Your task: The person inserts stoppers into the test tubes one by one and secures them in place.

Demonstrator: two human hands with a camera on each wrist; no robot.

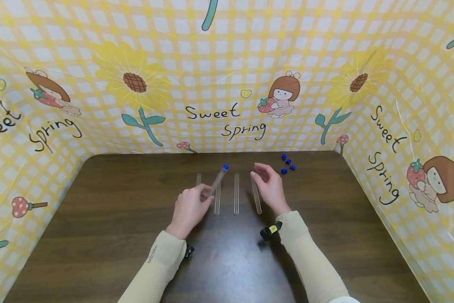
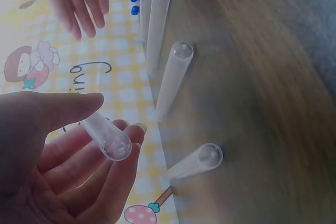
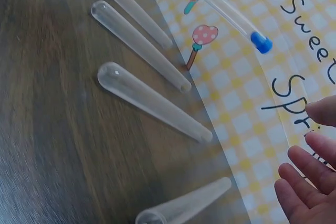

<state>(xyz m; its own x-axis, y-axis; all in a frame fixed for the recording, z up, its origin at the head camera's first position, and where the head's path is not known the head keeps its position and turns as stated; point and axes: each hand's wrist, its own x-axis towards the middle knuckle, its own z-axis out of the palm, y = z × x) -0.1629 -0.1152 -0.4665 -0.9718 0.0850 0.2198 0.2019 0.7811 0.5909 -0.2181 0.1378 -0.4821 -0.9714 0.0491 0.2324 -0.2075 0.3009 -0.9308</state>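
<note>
My left hand (image 1: 190, 208) pinches a clear test tube (image 1: 217, 182) near its rounded bottom, between thumb and fingers. The tube is tilted above the table, and a blue cap (image 3: 261, 42) covers its upper end. Several uncapped test tubes lie side by side on the table, among them a middle one (image 1: 236, 195) and the leftmost one (image 2: 197, 162). Over the far end of the rightmost tube (image 1: 257, 200) is my right hand (image 1: 270, 189), overlapping it in the head view. Its fingers (image 3: 307, 174) are spread and loosely bent, with nothing between them in the right wrist view.
Several loose blue caps (image 1: 284, 171) lie near the table's back edge, to the right of the tubes. The dark wooden table (image 1: 227, 256) is bordered at the back and sides by a yellow checked cloth (image 1: 196, 75).
</note>
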